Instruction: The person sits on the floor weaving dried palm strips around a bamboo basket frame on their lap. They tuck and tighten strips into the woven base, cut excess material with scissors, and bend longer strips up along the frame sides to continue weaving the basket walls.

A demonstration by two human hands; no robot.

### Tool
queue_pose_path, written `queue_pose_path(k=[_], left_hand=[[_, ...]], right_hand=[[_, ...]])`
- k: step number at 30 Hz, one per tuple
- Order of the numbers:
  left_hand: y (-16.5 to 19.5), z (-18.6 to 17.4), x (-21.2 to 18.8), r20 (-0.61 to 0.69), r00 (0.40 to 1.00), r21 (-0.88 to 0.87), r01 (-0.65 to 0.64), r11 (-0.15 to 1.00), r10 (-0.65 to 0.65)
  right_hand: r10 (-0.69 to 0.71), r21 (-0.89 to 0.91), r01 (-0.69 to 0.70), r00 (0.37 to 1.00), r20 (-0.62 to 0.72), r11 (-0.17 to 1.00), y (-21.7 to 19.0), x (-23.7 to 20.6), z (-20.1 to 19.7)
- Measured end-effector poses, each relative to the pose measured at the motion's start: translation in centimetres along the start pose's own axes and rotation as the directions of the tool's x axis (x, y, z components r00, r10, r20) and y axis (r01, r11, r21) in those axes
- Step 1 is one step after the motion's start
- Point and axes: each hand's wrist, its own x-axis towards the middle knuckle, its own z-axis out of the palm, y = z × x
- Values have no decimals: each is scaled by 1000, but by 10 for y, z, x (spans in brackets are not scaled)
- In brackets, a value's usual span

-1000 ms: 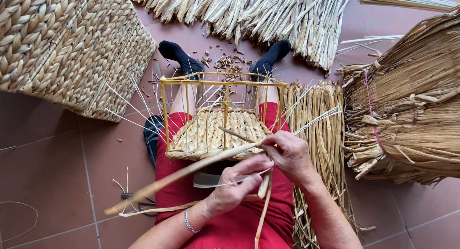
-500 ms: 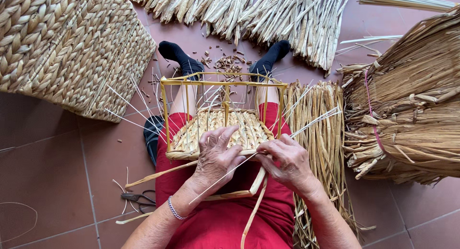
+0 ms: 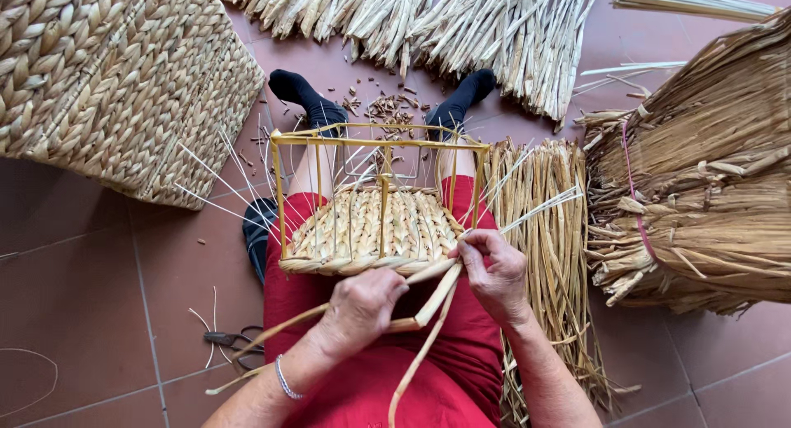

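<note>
A yellow wire basket frame [image 3: 381, 141] rests on my lap, its lower part filled with braided straw weave [image 3: 371, 230]. My left hand [image 3: 367, 308] grips flat straw strands [image 3: 428, 313] just below the weave's near edge. My right hand [image 3: 493, 271] pinches strands at the frame's right near corner, beside a thin pale reed [image 3: 535, 210] that sticks out to the right. Loose strand ends trail down over my red skirt [image 3: 362, 387].
A large finished woven basket [image 3: 115, 74] stands at the upper left. Straw bundles lie at the top [image 3: 428, 20], beside my right leg [image 3: 548, 255], and tied with a pink band at the right [image 3: 700, 189]. Scissors [image 3: 231, 340] lie on the tiled floor at my left.
My left hand came off the top of the weave and moved down to the near edge, closing on the strands. The long strand that reached out to the left is now drawn in and bent.
</note>
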Motion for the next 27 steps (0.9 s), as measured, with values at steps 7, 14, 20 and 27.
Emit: queue_pose_path(k=[7, 14, 20, 27], left_hand=[[7, -39, 7, -55, 995, 229, 97, 968, -87], [46, -30, -3, -113, 975, 217, -164, 962, 191], [36, -9, -14, 187, 982, 77, -22, 997, 7], [26, -54, -1, -29, 986, 407, -140, 903, 166]], right_hand=[[-336, -175, 309, 929, -153, 935, 3, 2, -1], [-496, -425, 418, 864, -87, 803, -6, 5, 5], [-408, -247, 421, 907, 102, 873, -17, 15, -4], [-105, 34, 100, 917, 384, 994, -39, 18, -32]])
